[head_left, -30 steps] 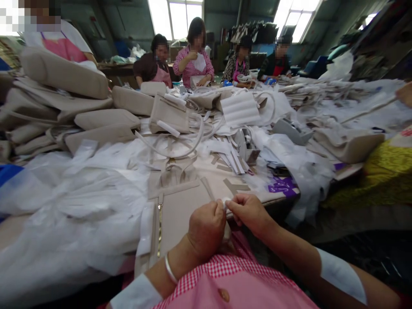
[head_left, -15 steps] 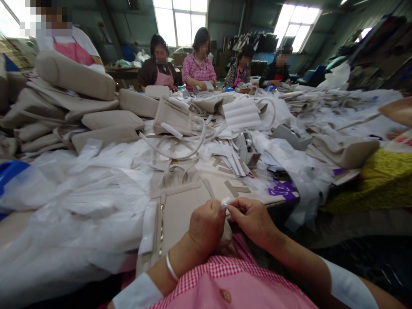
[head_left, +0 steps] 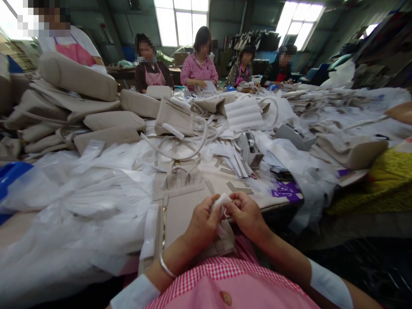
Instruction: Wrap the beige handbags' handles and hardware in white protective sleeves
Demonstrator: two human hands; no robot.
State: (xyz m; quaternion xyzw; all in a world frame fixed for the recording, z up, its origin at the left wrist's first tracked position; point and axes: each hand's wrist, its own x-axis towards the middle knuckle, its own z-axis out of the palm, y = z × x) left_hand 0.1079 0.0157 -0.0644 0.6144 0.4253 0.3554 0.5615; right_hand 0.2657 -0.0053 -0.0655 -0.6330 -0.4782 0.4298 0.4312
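Observation:
Between both hands is a small piece of white wrapping foam (head_left: 222, 201), folded or bunched up. My left hand (head_left: 203, 218) is closed on it, with the thumb on top and a silver bangle at the wrist. From the other side my right hand (head_left: 246, 212) pinches the foam's edge with thumb and fingertips. Beneath the hands, at the table's front edge, lies a beige handbag (head_left: 180, 219). It has a gold zipper (head_left: 164, 223) on its face and a white wrapped strip (head_left: 149, 227) along its left side. My forearms hide part of the bag.
Thin white plastic sheets (head_left: 77, 206) heap up on the left. Beige bags (head_left: 77, 77) are stacked behind them. A grey tape dispenser (head_left: 249, 148) and white paper strips (head_left: 236, 163) sit ahead. Several people work across the table; an arm (head_left: 399, 112) reaches in at right.
My left hand has turned so its thumb lies on top, and more of the white foam shows between the hands. The right hand stays close against it.

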